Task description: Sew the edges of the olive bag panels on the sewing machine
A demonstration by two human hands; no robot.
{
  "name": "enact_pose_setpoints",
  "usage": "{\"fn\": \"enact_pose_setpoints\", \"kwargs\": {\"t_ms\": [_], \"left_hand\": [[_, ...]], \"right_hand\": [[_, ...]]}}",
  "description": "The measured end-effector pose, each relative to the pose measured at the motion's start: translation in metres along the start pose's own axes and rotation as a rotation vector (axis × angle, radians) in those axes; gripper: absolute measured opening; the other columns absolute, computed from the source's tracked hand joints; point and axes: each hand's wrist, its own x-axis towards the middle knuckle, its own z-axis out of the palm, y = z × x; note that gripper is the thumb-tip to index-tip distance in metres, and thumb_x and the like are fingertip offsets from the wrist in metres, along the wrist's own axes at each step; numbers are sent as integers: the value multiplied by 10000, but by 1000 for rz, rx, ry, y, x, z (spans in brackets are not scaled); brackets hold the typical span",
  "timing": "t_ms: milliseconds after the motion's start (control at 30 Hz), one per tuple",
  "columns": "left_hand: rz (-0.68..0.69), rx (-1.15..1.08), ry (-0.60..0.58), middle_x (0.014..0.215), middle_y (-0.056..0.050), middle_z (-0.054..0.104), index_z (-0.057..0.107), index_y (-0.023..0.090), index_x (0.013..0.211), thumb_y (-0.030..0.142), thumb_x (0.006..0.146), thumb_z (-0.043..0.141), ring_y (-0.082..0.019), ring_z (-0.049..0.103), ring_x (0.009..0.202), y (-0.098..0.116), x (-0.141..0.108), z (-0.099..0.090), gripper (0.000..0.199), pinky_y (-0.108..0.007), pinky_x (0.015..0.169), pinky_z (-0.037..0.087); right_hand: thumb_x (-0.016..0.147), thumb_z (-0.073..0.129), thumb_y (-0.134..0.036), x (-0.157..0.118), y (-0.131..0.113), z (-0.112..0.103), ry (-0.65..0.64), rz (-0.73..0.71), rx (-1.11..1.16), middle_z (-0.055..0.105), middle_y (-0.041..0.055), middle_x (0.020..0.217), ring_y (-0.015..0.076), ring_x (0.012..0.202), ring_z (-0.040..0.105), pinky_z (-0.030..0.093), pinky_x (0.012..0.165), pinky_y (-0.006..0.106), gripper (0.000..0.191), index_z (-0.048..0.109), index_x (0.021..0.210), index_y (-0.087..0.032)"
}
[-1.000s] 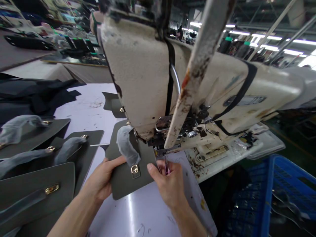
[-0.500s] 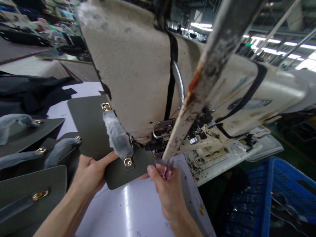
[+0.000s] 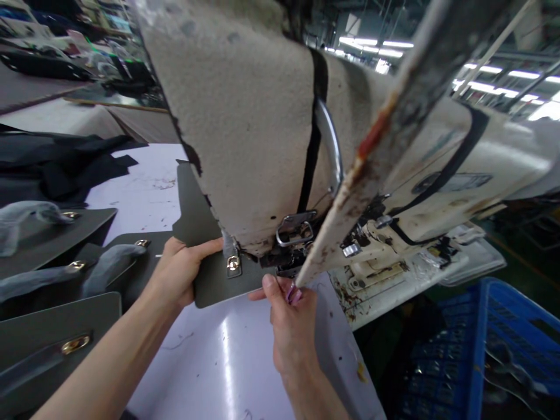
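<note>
L hand grips grey panel by L edge, thumb on top. R hand: fingers curled round pink scissors, thumb at panel's nr R corner. Panel over tabletop, partly hidden behind sewing mach.

We see a matt, smooth, leather-like panel with a shiny gold-toned metal buckle over a glossy worktop; beyond its right edge, a plastic crate; above, a sewing machine in pebbly, chipped paint.

A grey-green panel lies partly under the sewing machine.
</note>
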Motion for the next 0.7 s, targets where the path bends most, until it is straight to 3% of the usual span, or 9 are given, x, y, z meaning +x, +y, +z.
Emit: {"fn": "enact_pose_setpoints", "kwargs": {"t_ms": [200,367,467,567,700], "left_hand": [[23,14,30,944,-105,800,758,135,1004,272,561,872,-239,728,705,3,2,-1,478,-331,621,637],[46,-7,22,1004,-88,798,746,152,1075,204,524,882,-225,730,755,5,0,2,571,-309,663,635],[65,7,33,1008,-74,797,740,156,1060,190,519,882,-218,726,774,5,-1,2,560,-304,669,634],[113,23,53,1001,-68,794,735,151,971,179,497,875,-207,717,783,8,-4,4,495,-286,662,629],[131,24,105,799,-20,751,671,164,701,167,440,838,-153,658,675,17,-13,12,310,-234,613,597]], "right_hand": [[892,690,-554,1,8,4,15,-7,17,256,-73,462,97,478,235,226,478,249,490,793,652,-139],[880,705,-563,2,5,4,8,-13,34,222,-73,454,116,497,315,278,502,247,488,787,643,-144],[895,696,-537,1,3,3,-4,-24,30,312,-48,474,127,539,383,316,535,248,470,786,645,-149],[901,693,-516,0,5,6,-30,-11,22,452,-13,542,120,571,416,334,562,246,464,772,631,-147],[914,669,-527,-1,9,10,-39,13,32,423,-23,551,108,550,365,285,523,246,492,736,613,-143]]}}
